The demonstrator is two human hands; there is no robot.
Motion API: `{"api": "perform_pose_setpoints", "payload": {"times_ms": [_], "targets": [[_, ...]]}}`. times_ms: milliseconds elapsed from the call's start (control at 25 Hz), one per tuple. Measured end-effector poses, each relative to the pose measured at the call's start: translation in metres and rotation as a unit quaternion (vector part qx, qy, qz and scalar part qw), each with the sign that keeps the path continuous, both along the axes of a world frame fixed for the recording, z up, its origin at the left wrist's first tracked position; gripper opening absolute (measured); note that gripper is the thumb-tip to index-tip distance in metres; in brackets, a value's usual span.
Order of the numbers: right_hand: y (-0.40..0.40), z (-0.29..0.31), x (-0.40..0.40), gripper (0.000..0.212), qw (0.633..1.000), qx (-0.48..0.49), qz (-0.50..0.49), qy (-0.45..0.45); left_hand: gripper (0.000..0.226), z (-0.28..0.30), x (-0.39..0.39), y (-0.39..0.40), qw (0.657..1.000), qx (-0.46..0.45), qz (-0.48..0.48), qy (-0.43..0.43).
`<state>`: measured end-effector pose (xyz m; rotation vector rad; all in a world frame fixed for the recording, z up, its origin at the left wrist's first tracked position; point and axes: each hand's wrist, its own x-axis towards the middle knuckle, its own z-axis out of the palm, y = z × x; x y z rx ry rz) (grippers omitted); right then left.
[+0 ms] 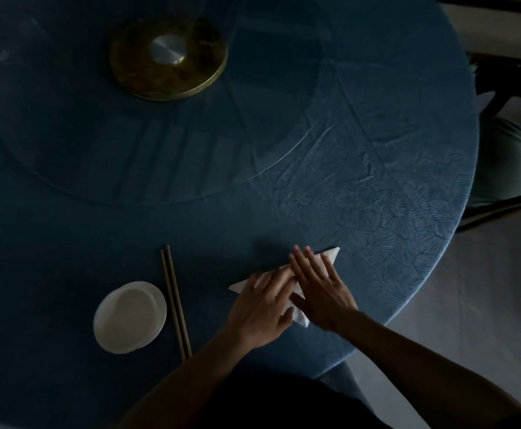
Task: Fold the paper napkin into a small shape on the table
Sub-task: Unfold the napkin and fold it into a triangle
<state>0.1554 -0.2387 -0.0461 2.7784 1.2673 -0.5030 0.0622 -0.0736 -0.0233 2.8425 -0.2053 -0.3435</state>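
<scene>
A white paper napkin, folded into a triangle, lies flat on the dark blue tablecloth near the table's front edge. My left hand rests flat on its left part, fingers spread and pointing up-right. My right hand lies flat across its middle, fingers together and pointing up-left, overlapping the left fingertips. Only three corners of the napkin show: one at the far right, one at the left, one at the bottom between my hands. Neither hand grips it; both press down.
A pair of wooden chopsticks lies left of the napkin, with a small white dish beside them. A glass turntable with a brass hub fills the table's middle. A chair stands at the right edge.
</scene>
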Motion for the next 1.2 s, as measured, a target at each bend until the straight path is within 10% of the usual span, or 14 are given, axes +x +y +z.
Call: {"api": "perform_pose_setpoints", "payload": {"times_ms": [840,1200], "targets": [[-0.009,-0.001,0.009,0.08,0.998,-0.038,-0.009,0.041,0.061,-0.014,-0.064,0.053,0.994,0.068,0.084,-0.006],[0.007,0.031,0.05,0.042,0.998,0.037,-0.043,0.033,0.022,0.008,0.016,0.031,0.963,0.008,0.25,0.098]]}}
